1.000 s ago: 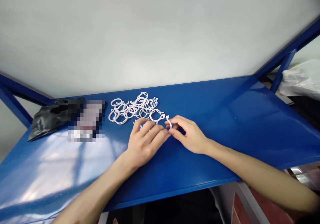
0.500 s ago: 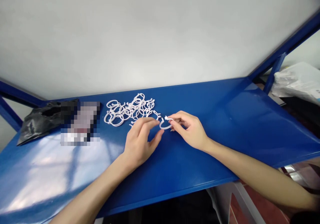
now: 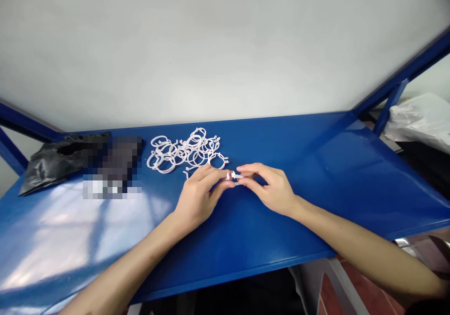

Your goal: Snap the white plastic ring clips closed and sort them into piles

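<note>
Between both hands, just above the blue table [image 3: 281, 165], is one white plastic ring [image 3: 238, 176] with a gap between its knobbed ends. My left hand [image 3: 200, 193] pinches one side of it with thumb and forefinger. On the opposite side, my right hand [image 3: 272, 188] grips it between thumb and fingertips. The two ends of the ring show close together between the hands; the rest of it is mostly covered by fingers. Beyond my left hand lies a loose pile of similar white rings [image 3: 165, 164], several of them overlapping.
A crumpled black plastic bag [image 3: 45, 165] lies at the table's left end, beside a dark flat object [image 3: 119, 160] blurred by pixelation. A white wall [image 3: 225, 48] rises behind. Blue frame bars [image 3: 404, 76] stand at both sides, with a clear plastic bag [image 3: 418, 118] beyond the right one.
My left hand has closed onto the ring, which my right hand alone was holding before. The ring has turned, and its ends now face between the hands.
</note>
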### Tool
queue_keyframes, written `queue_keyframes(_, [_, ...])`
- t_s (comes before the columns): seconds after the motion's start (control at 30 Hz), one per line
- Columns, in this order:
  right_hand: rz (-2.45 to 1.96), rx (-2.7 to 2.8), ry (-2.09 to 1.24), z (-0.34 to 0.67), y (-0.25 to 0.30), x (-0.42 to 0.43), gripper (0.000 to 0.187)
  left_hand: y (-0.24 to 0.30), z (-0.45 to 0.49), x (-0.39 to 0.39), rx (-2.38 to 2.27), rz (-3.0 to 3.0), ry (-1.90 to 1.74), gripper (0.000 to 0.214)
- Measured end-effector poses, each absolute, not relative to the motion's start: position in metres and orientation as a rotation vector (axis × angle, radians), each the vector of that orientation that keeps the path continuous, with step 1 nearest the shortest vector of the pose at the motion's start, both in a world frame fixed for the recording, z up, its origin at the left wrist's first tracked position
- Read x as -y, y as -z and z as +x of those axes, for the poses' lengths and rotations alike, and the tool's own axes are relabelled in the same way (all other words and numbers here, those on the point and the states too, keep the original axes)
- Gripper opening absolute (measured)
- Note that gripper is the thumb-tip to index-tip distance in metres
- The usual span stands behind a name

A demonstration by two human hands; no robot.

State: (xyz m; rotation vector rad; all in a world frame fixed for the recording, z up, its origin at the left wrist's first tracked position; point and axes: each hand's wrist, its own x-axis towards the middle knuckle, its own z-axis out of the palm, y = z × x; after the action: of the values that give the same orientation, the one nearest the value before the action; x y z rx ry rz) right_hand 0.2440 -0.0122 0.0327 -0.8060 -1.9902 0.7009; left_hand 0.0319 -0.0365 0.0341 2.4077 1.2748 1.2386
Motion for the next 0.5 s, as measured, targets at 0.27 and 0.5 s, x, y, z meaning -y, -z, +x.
queue_keyframes(0.27, [-0.712, 2.066, -0.618, 0.244, -0.033, 0.009, 0.012, -0.031, 0.032, 0.035, -1.253, 2.329, -1.25, 0.006])
queue_keyframes(0.5, [-0.593, 2.194, -0.482, 0.244, -0.033, 0.014, 0.012, -0.024, 0.033, 0.035, -1.171, 2.465, -1.291, 0.017])
